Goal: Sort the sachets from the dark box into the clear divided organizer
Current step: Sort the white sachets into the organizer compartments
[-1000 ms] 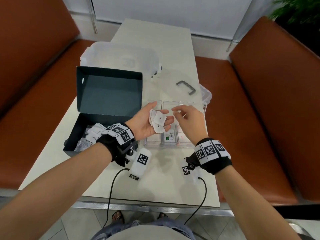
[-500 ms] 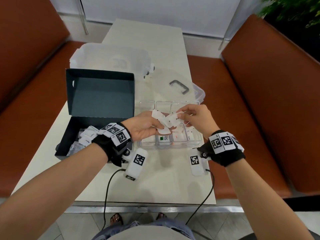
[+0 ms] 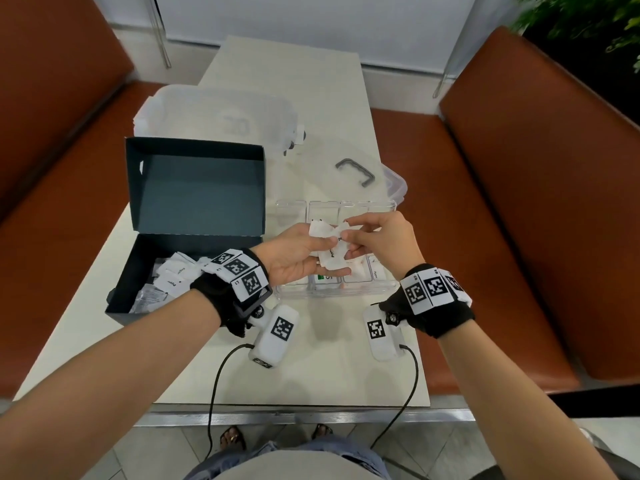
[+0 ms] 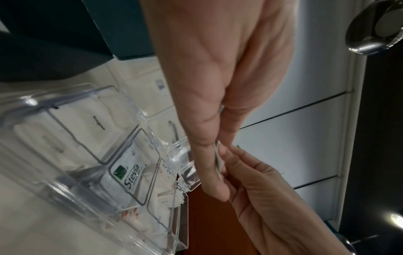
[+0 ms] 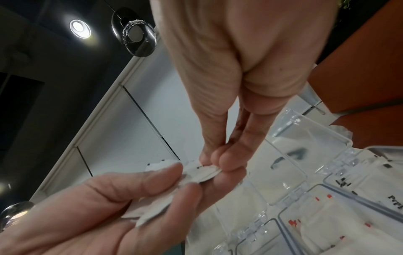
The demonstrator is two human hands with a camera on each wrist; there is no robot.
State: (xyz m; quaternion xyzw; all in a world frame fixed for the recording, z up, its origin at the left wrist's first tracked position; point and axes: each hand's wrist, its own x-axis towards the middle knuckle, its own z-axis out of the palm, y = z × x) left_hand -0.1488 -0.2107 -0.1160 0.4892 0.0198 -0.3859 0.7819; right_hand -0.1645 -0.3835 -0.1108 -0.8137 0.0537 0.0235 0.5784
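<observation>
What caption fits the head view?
Right hand pinches a sachet from the left hand's bunch above the clear organizer.

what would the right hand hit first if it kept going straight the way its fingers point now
Probably the left hand: the right hand points leftward at it, already pinching one of the sachets it holds. Depth is hard to judge; both hover above the clear organizer.
</observation>
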